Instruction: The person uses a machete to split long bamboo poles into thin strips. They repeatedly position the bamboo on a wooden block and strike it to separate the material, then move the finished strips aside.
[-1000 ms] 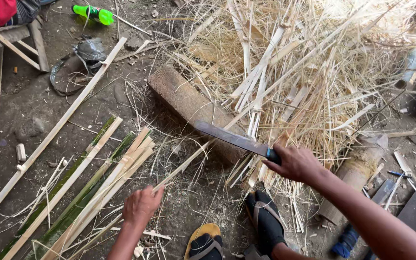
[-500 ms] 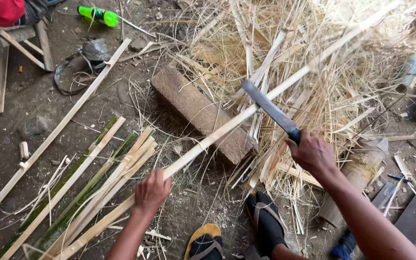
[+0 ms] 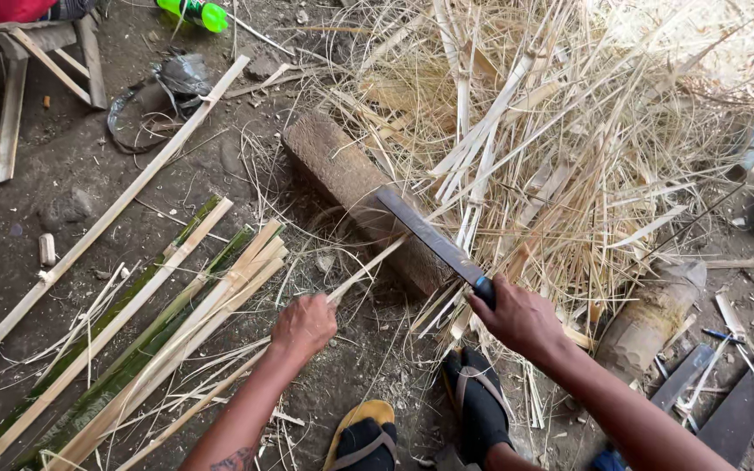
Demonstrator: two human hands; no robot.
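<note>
My right hand (image 3: 521, 318) grips the blue-collared handle of a long flat machete (image 3: 429, 235), its blade lying across a wooden chopping block (image 3: 342, 179) on the dirt. A thin bamboo strip (image 3: 368, 269) is held in my left hand (image 3: 303, 325); it runs up-right toward the block and meets the blade. Below, my feet in sandals (image 3: 479, 410) rest on the ground.
A big heap of bamboo shavings and split strips (image 3: 569, 131) lies behind the block. Split bamboo slats (image 3: 159, 323) lie at the left, a long pole (image 3: 124, 201) beside them. A wooden stool (image 3: 37, 61), a green bottle (image 3: 194, 12), and dark metal pieces (image 3: 743, 392) are around.
The machete was raised half a second ago and has come down onto the block. My left hand has shifted up and right with the strip.
</note>
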